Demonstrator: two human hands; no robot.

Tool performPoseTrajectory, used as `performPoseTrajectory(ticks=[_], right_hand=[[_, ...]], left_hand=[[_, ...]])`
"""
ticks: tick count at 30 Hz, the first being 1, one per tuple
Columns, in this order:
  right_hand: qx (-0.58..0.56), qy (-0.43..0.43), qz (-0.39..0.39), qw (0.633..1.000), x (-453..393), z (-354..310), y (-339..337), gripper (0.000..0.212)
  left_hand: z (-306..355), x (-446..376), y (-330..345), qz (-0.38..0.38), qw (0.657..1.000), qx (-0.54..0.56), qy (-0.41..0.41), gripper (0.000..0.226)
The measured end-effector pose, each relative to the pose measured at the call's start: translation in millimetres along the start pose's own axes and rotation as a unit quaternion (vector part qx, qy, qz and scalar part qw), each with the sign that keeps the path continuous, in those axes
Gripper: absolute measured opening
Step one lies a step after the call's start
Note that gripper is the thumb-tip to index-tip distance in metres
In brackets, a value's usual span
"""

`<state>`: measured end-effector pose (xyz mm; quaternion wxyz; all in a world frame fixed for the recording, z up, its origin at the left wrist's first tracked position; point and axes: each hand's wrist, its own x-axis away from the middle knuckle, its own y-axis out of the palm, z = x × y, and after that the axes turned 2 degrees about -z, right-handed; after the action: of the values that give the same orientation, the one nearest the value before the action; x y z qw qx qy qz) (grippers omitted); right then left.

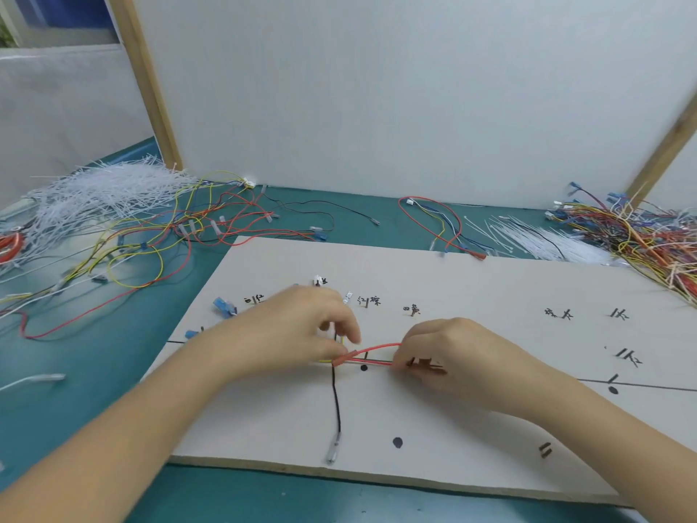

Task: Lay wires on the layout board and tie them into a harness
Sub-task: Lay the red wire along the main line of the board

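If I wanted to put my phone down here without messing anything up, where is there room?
The layout board is bare along its far strip above the handwritten labels, and at its near right, between the black dot and the two pegs. Crowded: loose wires far left, cable ties and wire pile far right.

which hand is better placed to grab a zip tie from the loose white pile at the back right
Right, probably. The right hand is nearer the zip ties; the left hand sits farther left, though both pinch the red wire.

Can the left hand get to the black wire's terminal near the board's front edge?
Probably yes: the terminal lies bare on the board, but the left hand first frees its grip on the red wire.
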<state>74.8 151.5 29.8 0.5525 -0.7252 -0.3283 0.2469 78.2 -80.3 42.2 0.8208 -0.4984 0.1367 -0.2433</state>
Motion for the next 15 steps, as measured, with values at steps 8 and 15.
performPoseTrajectory(ticks=[8, 15], right_hand=[[0.024, 0.024, -0.004, 0.999, 10.5, 8.0, -4.3, 0.047], [0.061, 0.067, -0.068, 0.994, 26.4, 35.1, -12.5, 0.025]], left_hand=[[8.5, -24.9, 25.0, -0.046, 0.999, 0.005, 0.019, 0.024], [9.3, -29.3, 30.0, -0.036, 0.999, 0.033, 0.010, 0.010]])
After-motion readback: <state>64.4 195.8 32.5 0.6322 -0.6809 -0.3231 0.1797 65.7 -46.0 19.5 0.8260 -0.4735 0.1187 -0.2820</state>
